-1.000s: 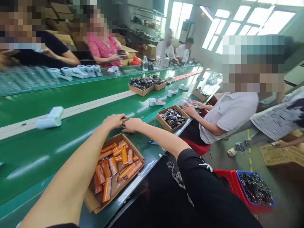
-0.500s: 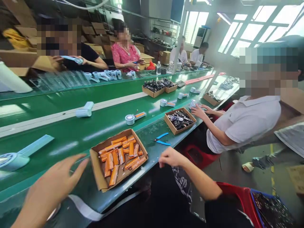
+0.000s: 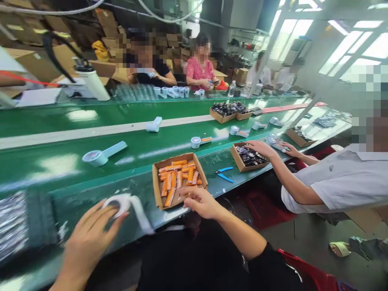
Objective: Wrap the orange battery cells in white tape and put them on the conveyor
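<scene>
My left hand (image 3: 91, 230) grips a roll of white tape (image 3: 123, 204) above the near bench, and a loose strip of the tape trails down to the right. Over the near right edge of a cardboard tray (image 3: 156, 190) is my right hand (image 3: 201, 202), its fingers curled with small gaps between them and nothing visible in them. Inside that tray lie several orange wrapped packs (image 3: 171, 196). Blue-handled cutters (image 3: 226, 177) rest on the bench right of the tray.
Several pale blue devices (image 3: 97, 157) lie on the green conveyor (image 3: 60, 149). A box of dark parts (image 3: 239, 163) stands to the right, where a co-worker's hand (image 3: 262, 148) reaches over it. A dark stack (image 3: 39, 222) is at the left. Other people sit across the belt.
My view has swung left. My left hand, empty before, now holds the tape roll. My right hand has moved from beside the bench edge to the tray and its fingers have loosened.
</scene>
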### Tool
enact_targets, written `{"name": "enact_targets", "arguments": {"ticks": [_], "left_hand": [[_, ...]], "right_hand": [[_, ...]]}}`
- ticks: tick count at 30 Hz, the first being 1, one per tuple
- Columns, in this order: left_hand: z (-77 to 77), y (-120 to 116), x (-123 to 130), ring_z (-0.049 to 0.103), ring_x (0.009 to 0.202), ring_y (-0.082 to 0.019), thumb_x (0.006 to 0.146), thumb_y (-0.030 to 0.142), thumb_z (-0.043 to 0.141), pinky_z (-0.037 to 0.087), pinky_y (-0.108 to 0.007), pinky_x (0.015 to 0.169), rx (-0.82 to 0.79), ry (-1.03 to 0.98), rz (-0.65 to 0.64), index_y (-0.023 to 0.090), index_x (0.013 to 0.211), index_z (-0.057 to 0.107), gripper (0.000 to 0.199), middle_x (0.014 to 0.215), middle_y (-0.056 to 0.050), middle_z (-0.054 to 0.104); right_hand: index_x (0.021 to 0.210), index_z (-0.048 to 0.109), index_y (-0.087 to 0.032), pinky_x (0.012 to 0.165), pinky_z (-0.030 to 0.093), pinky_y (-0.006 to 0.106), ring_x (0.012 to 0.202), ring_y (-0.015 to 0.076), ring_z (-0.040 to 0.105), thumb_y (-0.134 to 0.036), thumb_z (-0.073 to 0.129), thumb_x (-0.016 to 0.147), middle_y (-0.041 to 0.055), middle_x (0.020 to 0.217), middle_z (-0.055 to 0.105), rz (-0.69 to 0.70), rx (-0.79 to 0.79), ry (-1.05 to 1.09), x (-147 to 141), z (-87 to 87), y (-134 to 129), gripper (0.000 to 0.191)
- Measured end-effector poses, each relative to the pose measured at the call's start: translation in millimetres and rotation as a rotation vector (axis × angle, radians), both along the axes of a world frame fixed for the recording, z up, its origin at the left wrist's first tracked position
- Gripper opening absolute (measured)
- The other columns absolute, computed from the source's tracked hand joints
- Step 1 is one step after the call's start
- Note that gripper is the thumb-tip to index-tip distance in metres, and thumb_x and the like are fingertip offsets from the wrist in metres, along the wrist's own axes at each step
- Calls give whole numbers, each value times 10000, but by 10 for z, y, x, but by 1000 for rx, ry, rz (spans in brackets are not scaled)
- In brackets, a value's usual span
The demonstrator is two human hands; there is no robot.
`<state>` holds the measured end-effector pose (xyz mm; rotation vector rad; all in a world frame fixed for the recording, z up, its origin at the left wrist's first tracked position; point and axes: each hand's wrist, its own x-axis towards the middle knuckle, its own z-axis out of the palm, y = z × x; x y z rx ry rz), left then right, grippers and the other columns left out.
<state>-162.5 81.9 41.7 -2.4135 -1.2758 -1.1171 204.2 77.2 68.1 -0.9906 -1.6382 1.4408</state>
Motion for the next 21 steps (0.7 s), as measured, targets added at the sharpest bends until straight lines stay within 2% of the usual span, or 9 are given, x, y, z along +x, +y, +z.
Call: {"name": "enact_targets", "arguments": {"ticks": [1,3,5,7,9,11,15,18,21], "left_hand": [[185,-72,161,793,1127,-354,991,290,641,648,-612,1072,70,28,37,496,1623,496,680,1048,13,808],[461,-126,452,754,1254,-330,1005,264,686,579,-582,1207,52,99,-48,309,1381,688,379,1130,-35,811],[563,-66,616,691,1361,-327,1043,320,674,570,-545,1217,-37,144,-57,222,1146,739,156,1165,-80,806],[525,2,637,699,1308,-302,1077,349,635,600,-497,1165,-108,153,-27,195,1072,737,184,1138,-98,801],[414,6,584,710,1229,-285,1095,337,602,622,-466,1104,-135,142,28,181,1100,740,208,1132,-111,796],[273,-46,523,707,1184,-284,1095,293,582,634,-453,1057,-128,121,71,164,1147,742,213,1161,-133,791],[14,-173,489,703,1140,-281,1061,189,573,642,-448,1016,-116,62,71,170,1173,749,209,1168,-137,785],[-58,-228,562,707,1113,-273,1027,129,582,640,-449,1024,-69,18,41,175,1159,746,217,1121,-123,783],[-10,-266,661,714,1100,-266,988,73,565,644,-443,1015,-19,-34,-6,185,1172,738,277,1084,-109,780]], "right_hand": [[1508,611,-239,642,518,271,751,178,680,-732,727,950,43,970,765,16,-17,28,-125,68,22,754],[1567,545,-235,598,469,246,706,165,645,-661,810,907,11,899,743,111,-72,13,-322,202,52,829],[1297,712,-202,573,431,238,640,147,594,-632,785,938,-8,780,705,206,-106,-53,-417,308,77,565],[934,737,-191,536,376,243,549,124,515,-628,709,999,-20,646,645,262,-127,-109,-393,382,69,442],[757,679,-198,517,341,253,499,112,470,-620,670,1029,-27,566,606,299,-140,-162,-272,432,2,503],[744,701,-201,529,354,257,503,118,502,-598,667,1042,-19,571,641,391,-148,-243,-108,454,-94,498],[947,842,-225,598,442,271,561,155,630,-550,716,1035,2,671,746,616,-35,-507,110,411,-62,359],[1110,849,-240,759,532,313,776,225,749,-488,715,1051,49,866,819,374,226,-771,54,376,313,288],[1331,768,-183,1068,512,433,1215,319,713,-346,618,1100,161,1296,792,46,405,-984,-129,408,794,319]]}}
